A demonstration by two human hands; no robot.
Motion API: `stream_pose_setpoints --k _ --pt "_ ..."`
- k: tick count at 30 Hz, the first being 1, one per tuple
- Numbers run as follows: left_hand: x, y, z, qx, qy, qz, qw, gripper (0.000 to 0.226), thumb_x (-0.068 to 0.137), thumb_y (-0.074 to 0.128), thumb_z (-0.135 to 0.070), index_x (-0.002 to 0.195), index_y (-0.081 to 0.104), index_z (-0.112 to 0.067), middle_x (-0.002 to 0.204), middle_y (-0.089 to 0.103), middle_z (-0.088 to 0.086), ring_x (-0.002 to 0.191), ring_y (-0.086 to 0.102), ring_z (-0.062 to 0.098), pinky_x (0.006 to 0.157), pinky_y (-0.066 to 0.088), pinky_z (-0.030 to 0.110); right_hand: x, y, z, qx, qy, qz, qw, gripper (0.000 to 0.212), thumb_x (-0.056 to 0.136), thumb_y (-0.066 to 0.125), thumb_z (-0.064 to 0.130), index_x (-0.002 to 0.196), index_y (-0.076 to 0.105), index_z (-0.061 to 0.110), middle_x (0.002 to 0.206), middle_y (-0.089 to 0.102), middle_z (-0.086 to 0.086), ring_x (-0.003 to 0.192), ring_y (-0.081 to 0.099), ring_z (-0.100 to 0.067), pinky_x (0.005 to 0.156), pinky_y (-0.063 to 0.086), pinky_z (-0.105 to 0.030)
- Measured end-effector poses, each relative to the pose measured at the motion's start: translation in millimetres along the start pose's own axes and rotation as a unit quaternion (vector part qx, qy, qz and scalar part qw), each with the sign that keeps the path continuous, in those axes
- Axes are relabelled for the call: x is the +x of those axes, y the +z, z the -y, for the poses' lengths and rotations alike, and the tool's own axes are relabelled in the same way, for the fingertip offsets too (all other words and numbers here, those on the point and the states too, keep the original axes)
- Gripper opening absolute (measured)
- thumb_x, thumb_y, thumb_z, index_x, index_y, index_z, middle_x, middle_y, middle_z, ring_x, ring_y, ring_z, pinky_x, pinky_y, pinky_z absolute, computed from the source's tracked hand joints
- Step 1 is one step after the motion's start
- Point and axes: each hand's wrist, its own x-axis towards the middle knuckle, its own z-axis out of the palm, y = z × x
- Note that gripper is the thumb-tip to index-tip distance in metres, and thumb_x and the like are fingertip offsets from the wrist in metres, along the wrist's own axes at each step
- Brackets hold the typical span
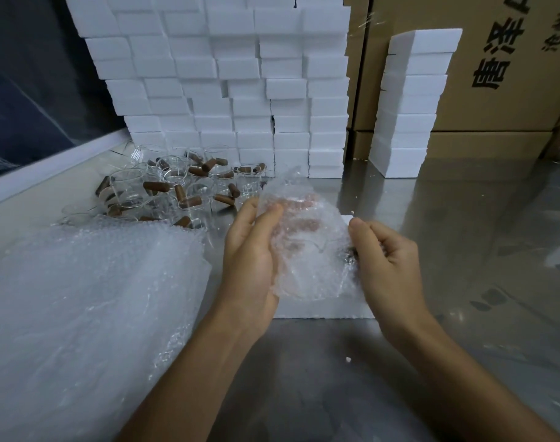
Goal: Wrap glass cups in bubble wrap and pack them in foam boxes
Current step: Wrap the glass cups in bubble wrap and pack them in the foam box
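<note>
Held in the left hand, with the fingers curled behind it, was the bubble-wrapped cup; left of that hand lay the stack of bubble wrap, with the unwrapped glass cups beyond it on the table. A loose edge of wrap was pinched by the right hand, just right of the cup. Directly beneath, partly hidden, lay a foam box; it was judged that lowering straight down would be called for.
</note>
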Motion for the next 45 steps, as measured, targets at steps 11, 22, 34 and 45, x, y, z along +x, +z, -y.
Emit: stream_pose_setpoints --k 11,22,34,45 --pt "10.9 -17.9 -10.8 -0.005 -0.044 0.016 0.999 0.038 0.062 0.058 0.014 0.077 0.076 -0.016 0.084 0.072 0.007 0.084 0.064 0.020 0.088 0.048 0.040 7.5 -8.2 1.1 -0.007 -0.023 0.012 1.000 0.053 0.100 0.052 0.007 0.053 0.028 0.013 0.051 0.027 0.014 0.049 0.025 -0.004 0.047 0.025 -0.014" --pt "-0.3 -4.5 -0.5 0.179 0.121 0.024 0.976 0.031 0.076 0.073 0.011 0.067 0.078 -0.018 0.074 0.075 -0.002 0.077 0.071 0.009 0.070 0.054 0.017 7.4 -7.8 0.5 -0.008 -0.071 -0.049 0.996 0.059 0.099 0.049 0.005 0.047 0.036 0.028 0.045 0.034 0.015 0.045 0.033 -0.002 0.047 0.026 -0.010" --pt "-12.9 -0.4 2.9 0.421 0.217 0.276 0.836 0.039 0.075 0.081 -0.036 0.055 0.048 -0.034 0.053 0.044 -0.014 0.061 0.045 0.007 0.065 0.038 0.023 4.1 -9.5 6.3 -0.020 -0.138 -0.078 0.987 0.046 0.097 0.048 0.007 0.056 0.028 0.009 0.051 0.026 0.010 0.048 0.026 -0.002 0.048 0.023 -0.015" --pt "-15.5 4.8 8.2 0.394 0.235 0.256 0.851 0.020 0.086 0.072 -0.029 0.070 0.061 -0.021 0.075 0.055 -0.011 0.080 0.053 0.011 0.076 0.045 0.030 4.5 -8.7 12.6 -0.019 -0.131 -0.090 0.987 0.046 0.100 0.047 0.009 0.056 0.035 0.019 0.050 0.035 0.013 0.048 0.032 0.000 0.050 0.027 -0.013"
